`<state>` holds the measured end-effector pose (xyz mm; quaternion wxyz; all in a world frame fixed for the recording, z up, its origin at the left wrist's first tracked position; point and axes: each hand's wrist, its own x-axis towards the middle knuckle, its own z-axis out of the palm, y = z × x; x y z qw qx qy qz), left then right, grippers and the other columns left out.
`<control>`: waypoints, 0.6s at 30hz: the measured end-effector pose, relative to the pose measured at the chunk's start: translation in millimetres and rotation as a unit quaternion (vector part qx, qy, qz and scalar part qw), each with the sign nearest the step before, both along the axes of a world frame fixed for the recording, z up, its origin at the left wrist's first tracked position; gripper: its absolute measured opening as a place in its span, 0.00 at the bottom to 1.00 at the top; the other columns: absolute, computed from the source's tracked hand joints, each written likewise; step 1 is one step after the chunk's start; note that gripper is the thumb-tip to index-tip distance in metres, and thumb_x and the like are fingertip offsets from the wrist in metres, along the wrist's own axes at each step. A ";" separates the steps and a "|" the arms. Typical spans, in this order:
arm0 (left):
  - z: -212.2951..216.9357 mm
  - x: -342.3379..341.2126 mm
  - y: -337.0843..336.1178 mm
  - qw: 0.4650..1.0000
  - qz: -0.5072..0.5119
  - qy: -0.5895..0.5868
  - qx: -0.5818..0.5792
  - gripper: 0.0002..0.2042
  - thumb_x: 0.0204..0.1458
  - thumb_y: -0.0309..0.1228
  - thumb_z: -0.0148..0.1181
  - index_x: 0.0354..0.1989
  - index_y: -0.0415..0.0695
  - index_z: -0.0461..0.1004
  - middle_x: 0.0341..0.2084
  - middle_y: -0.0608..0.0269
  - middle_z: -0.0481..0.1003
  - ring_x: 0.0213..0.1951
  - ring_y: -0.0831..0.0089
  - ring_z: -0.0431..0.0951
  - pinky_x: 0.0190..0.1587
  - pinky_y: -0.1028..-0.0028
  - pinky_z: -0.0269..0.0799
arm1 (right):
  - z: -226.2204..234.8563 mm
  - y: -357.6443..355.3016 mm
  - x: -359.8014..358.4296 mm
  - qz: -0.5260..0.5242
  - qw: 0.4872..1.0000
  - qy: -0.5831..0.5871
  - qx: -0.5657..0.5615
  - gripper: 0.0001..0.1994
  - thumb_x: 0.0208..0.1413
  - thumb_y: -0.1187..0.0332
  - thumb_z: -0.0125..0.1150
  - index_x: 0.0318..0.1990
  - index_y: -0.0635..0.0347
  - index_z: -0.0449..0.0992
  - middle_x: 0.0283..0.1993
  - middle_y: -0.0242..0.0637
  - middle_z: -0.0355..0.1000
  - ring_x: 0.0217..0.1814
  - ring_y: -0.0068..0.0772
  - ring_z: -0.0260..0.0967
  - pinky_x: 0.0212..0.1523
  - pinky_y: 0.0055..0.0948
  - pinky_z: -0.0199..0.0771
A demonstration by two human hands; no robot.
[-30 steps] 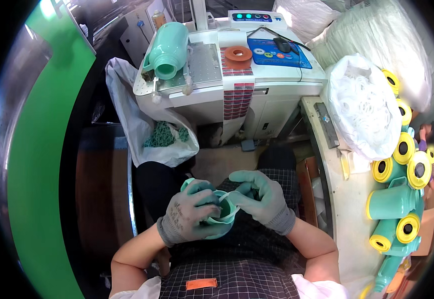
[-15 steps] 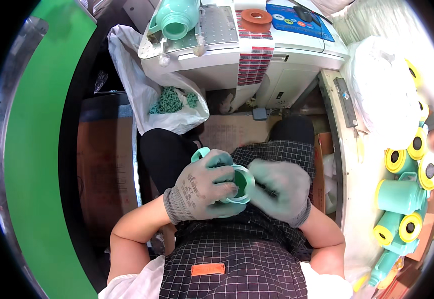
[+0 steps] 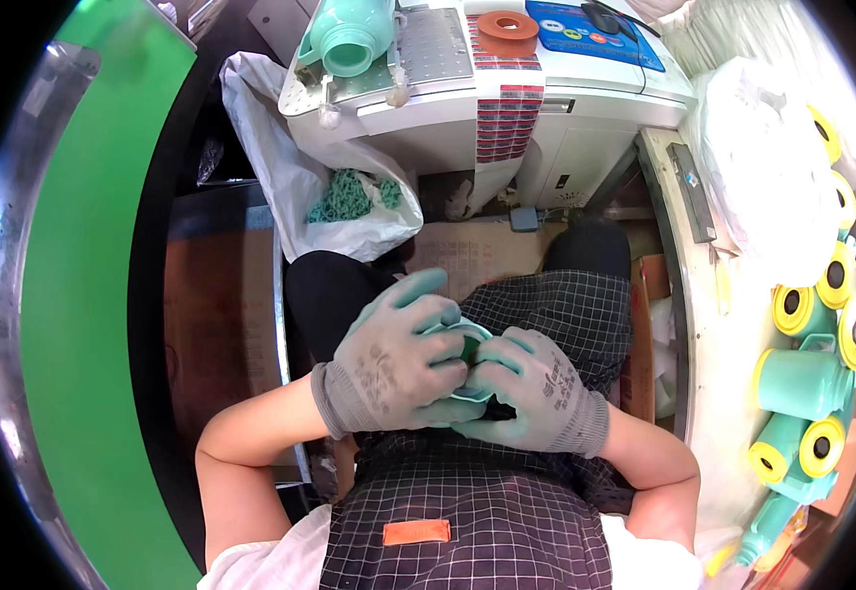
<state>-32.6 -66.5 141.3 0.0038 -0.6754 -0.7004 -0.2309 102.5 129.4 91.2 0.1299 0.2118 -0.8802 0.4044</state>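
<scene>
Left hand grip: I'm clenching the teal plastic cap over my lap | Right hand grip: I'm pinching its rim, fingers closed | Tip: I'm judging steady two-sided pressure is best, keeping the cap level | Nearby: scrap bag hanging at the table's front edge.

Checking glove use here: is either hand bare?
No, both the left hand and the right hand wear grey-green gloves around a teal part.

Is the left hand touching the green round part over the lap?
Touching. The head view shows the left hand with its gloved fingers wrapped over the green round part, no gap; the right hand presses on it too.
</scene>
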 end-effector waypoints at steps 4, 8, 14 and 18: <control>13.5 8.3 -0.8 0.994 0.098 0.032 -0.022 0.16 0.45 0.40 0.74 0.39 0.45 0.84 0.37 0.60 0.82 0.50 0.58 0.81 0.60 0.45 0.74 | -2.5 -20.5 -1.0 -0.078 0.995 0.057 0.013 0.18 0.48 0.53 0.79 0.37 0.54 0.80 0.42 0.34 0.71 0.38 0.37 0.72 0.38 0.39 0.74; 31.9 12.9 -2.7 0.977 0.123 0.128 -0.117 0.18 0.44 0.36 0.73 0.44 0.43 0.85 0.32 0.62 0.80 0.45 0.62 0.80 0.58 0.49 0.74 | -7.1 -31.9 -4.4 -0.100 0.989 0.104 0.044 0.17 0.48 0.52 0.79 0.33 0.53 0.81 0.41 0.33 0.70 0.36 0.33 0.71 0.35 0.35 0.74; 58.9 2.2 21.5 0.946 0.077 0.224 -0.222 0.09 0.41 0.35 0.68 0.32 0.50 0.85 0.42 0.67 0.75 0.52 0.64 0.74 0.58 0.55 0.76 | -8.4 -39.6 -3.0 -0.118 0.983 0.131 0.054 0.16 0.47 0.52 0.79 0.34 0.53 0.83 0.41 0.31 0.74 0.34 0.32 0.70 0.34 0.35 0.73; 59.3 -10.8 30.7 0.942 0.012 0.174 -0.287 0.09 0.44 0.37 0.70 0.32 0.50 0.85 0.43 0.67 0.75 0.51 0.65 0.75 0.56 0.60 0.77 | -8.5 -33.2 -2.8 -0.102 0.986 0.124 0.039 0.17 0.47 0.52 0.78 0.34 0.53 0.83 0.44 0.31 0.76 0.33 0.32 0.71 0.34 0.35 0.74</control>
